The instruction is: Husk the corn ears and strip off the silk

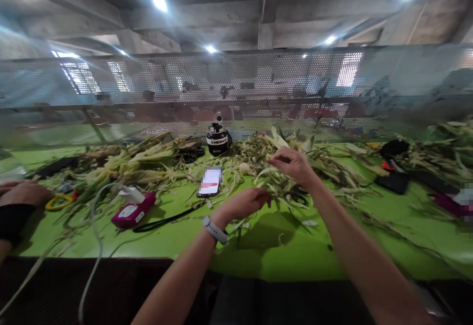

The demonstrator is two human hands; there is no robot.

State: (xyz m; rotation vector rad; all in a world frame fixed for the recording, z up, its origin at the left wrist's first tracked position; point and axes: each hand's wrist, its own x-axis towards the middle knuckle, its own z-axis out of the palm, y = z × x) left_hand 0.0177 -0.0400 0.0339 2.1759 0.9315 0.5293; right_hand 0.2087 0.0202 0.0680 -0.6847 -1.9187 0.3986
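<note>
My left hand (247, 202), with a pale-banded watch (215, 230) on the wrist, hovers low over the green table (266, 261). Its fingers are curled together, and what they hold, if anything, is hidden. Higher and to the right, my right hand (293, 164) has thumb and fingers pinched together; whatever is between them is too small to make out. Pale strips of corn husk (271, 179) lie between and beneath both hands. Behind the right hand is a heap of dried husks (258, 145).
A phone (210, 182) lies left of my hands, near a black bottle (217, 140). Further left are a purple power strip (133, 210) with a white cable and more husks (136, 162). Another person's hand (25, 193) rests at the left edge. A perforated screen (240, 83) stands behind.
</note>
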